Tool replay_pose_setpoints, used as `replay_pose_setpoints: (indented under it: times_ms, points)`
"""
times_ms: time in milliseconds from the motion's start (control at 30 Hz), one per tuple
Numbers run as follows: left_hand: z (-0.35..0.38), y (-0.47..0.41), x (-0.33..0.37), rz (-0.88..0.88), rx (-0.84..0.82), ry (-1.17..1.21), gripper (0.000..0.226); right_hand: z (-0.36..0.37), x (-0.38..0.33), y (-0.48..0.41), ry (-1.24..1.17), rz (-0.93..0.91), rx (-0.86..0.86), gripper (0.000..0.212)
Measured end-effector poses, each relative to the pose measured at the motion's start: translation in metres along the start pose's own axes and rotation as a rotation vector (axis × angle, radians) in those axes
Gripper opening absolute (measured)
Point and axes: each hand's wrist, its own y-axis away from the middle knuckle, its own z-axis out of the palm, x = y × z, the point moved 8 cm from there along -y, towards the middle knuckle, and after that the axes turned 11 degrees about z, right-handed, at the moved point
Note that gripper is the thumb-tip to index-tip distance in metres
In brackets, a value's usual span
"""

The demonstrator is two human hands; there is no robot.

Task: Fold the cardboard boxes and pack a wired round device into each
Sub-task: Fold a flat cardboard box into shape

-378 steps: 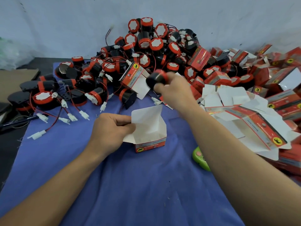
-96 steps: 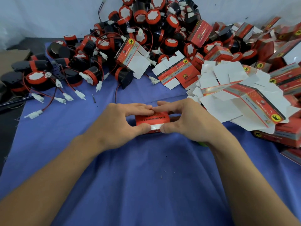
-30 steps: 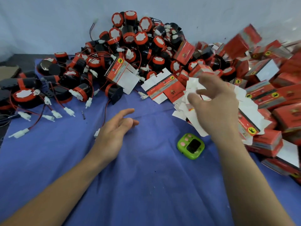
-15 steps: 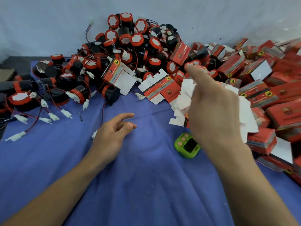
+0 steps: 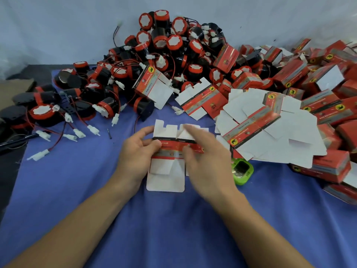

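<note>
Flat cardboard box blank (image 5: 167, 151), held just above the blue woven cloth (image 5: 173, 225) at the centre of the view: a printed red band crosses its middle, and plain white flaps with rounded corners and notched edges extend above and below it. The left hand (image 5: 138, 158) pinches the blank's left edge, with the thumb laid on the red band and the fingers curled behind. The right hand (image 5: 205, 163) lies over the blank's right part with fingers extended; it is blurred, so whether it grips the card cannot be told. Behind, a heap of wired round devices (image 5: 166, 43), short black cylinders with red rims and white scalloped faces, rises against the pale wall (image 5: 58, 26); thin red and black leads end in white plastic plugs (image 5: 92, 130) spread on the cloth at left. To the right, a fanned stack of flat blanks (image 5: 274, 130) lies white side up, beside assembled red boxes (image 5: 330, 167). A rounded green plastic gadget (image 5: 242, 172) with a dark screen sits just beside the right hand.
</note>
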Motion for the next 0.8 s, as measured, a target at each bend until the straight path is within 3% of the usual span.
replay_pose_setpoints:
  times_ms: [33, 133, 267, 400, 533, 800]
  points:
    - [0.001, 0.001, 0.002, 0.018, 0.000, 0.017, 0.042, -0.005, 0.005, -0.003, -0.027, 0.034, 0.060, 0.057]
    - [0.001, 0.002, 0.008, 0.044, 0.007, 0.108, 0.049, 0.001, 0.015, -0.010, -0.020, 0.076, -0.018, 0.076]
    - [-0.002, 0.001, 0.005, -0.027, 0.058, 0.280, 0.019, 0.005, 0.015, -0.009, -0.145, 0.090, -0.115, 0.068]
    - [0.013, 0.007, -0.002, -0.204, -0.055, 0.525, 0.051, 0.013, 0.000, -0.002, -0.116, -0.014, -0.282, 0.079]
    - [0.014, 0.010, 0.006, -0.169, -0.092, 0.559, 0.055, 0.017, -0.012, 0.004, -0.032, -0.086, -0.329, 0.088]
    - [0.024, 0.017, 0.010, -0.197, -0.144, 0.578, 0.057, 0.017, -0.034, 0.017, -0.286, -0.080, -0.418, 0.059]
